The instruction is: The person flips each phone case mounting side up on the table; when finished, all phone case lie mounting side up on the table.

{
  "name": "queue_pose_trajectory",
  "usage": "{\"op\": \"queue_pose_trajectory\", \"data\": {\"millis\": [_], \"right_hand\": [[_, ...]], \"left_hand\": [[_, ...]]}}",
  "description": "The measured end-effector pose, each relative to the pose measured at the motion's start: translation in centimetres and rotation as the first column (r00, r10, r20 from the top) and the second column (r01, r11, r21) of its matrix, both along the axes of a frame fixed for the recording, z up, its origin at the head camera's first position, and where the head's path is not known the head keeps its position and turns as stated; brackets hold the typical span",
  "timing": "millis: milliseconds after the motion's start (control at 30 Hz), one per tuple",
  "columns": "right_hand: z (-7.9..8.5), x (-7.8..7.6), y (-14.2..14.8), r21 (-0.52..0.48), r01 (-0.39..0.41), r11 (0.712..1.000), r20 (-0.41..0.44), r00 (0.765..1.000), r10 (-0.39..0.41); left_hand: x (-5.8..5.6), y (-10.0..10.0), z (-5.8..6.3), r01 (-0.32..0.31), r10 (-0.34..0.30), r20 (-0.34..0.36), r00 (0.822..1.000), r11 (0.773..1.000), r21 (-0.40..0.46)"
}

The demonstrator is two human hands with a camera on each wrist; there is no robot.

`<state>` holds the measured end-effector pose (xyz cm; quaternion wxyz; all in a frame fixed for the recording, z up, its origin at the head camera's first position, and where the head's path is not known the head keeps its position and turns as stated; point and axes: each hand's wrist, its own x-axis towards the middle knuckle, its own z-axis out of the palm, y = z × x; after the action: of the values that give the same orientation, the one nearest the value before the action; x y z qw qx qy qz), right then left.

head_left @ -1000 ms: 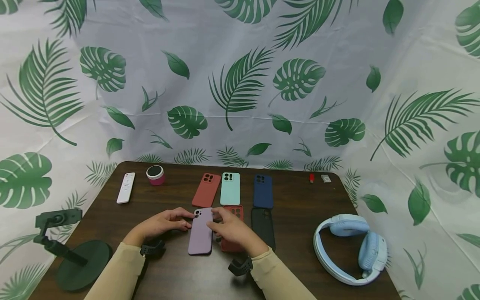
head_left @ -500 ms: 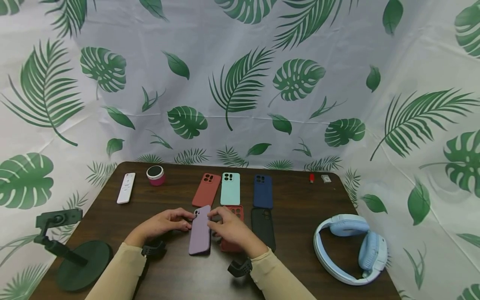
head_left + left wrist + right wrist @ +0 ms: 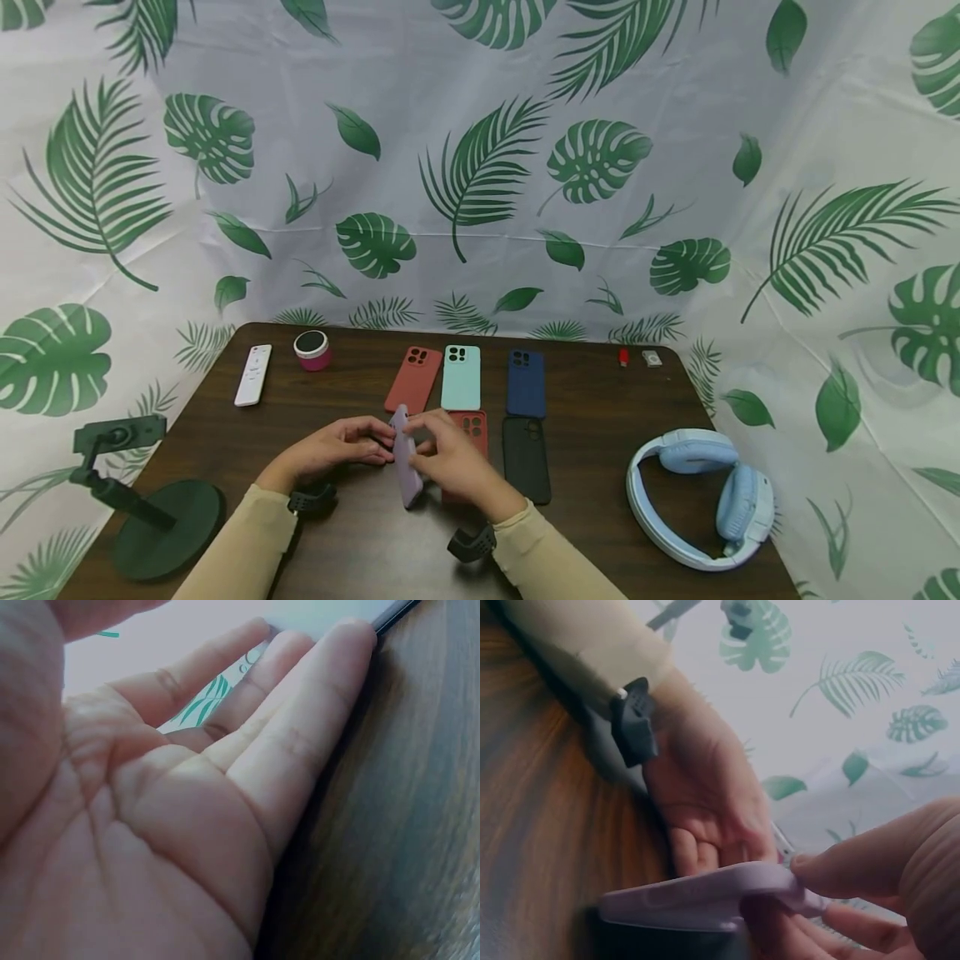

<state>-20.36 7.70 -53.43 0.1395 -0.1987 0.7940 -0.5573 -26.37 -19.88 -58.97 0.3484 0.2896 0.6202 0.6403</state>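
A lilac phone case (image 3: 408, 471) stands tilted on its long edge over the table, nearly edge-on to the head view. My right hand (image 3: 453, 458) pinches its upper right side between thumb and fingers. In the right wrist view, the thumb lies on one face of the lilac case (image 3: 682, 898) and fingers on the other. My left hand (image 3: 337, 446) rests at its left side, fingers extended, fingertips touching it. The left wrist view shows a dark edge along the lilac case (image 3: 322, 613); whether a phone is inside I cannot tell. A red case (image 3: 474, 429) lies partly hidden under my right hand.
Behind lie another red case (image 3: 414, 379), a mint case (image 3: 461, 379) and a navy case (image 3: 527, 383); a black case (image 3: 527, 460) is right. A white remote (image 3: 252, 375), pink-and-white round device (image 3: 312, 352) and phone stand (image 3: 123, 496) are left, headphones (image 3: 643, 508) far right.
The lilac case has tilted from lying face up to nearly on edge, its right side raised by my right hand. My left hand has barely moved.
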Motion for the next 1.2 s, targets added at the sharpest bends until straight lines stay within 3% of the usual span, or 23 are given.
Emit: {"op": "queue_pose_trajectory", "data": {"millis": [200, 500, 667, 800, 1000, 1200], "right_hand": [[-0.4, 0.4, -0.6, -0.047, 0.005, 0.999, 0.053, 0.999, -0.003], [-0.8, 1.2, -1.1, 0.15, -0.149, 0.977, -0.007, 0.988, 0.152], [-1.1, 1.4, -1.5, 0.244, -0.123, 0.962, -0.034, 0.99, 0.135], [-1.1, 1.5, -1.5, 0.231, -0.123, 0.965, -0.039, 0.99, 0.136], [-1.1, 1.5, -1.3, 0.28, -0.124, 0.952, -0.075, 0.986, 0.151], [-0.9, 1.4, -1.0, 0.364, -0.092, 0.927, -0.112, 0.984, 0.142]], "left_hand": [[0.1, 0.2, 0.1, -0.012, 0.012, 0.001, 1.0, 1.0, -0.012], [0.2, 0.0, -0.2, -0.05, 0.048, -0.033, 0.998, 0.997, -0.06], [0.1, 0.1, -0.2, -0.094, 0.088, -0.054, 0.995, 0.989, -0.118], [0.2, 0.2, -0.1, -0.109, 0.105, -0.04, 0.994, 0.985, -0.132], [0.3, 0.1, 0.2, -0.085, 0.087, 0.016, 0.996, 0.993, -0.086], [0.3, 0.3, 0.3, -0.107, 0.104, -0.037, 0.994, 0.99, -0.09]]}}
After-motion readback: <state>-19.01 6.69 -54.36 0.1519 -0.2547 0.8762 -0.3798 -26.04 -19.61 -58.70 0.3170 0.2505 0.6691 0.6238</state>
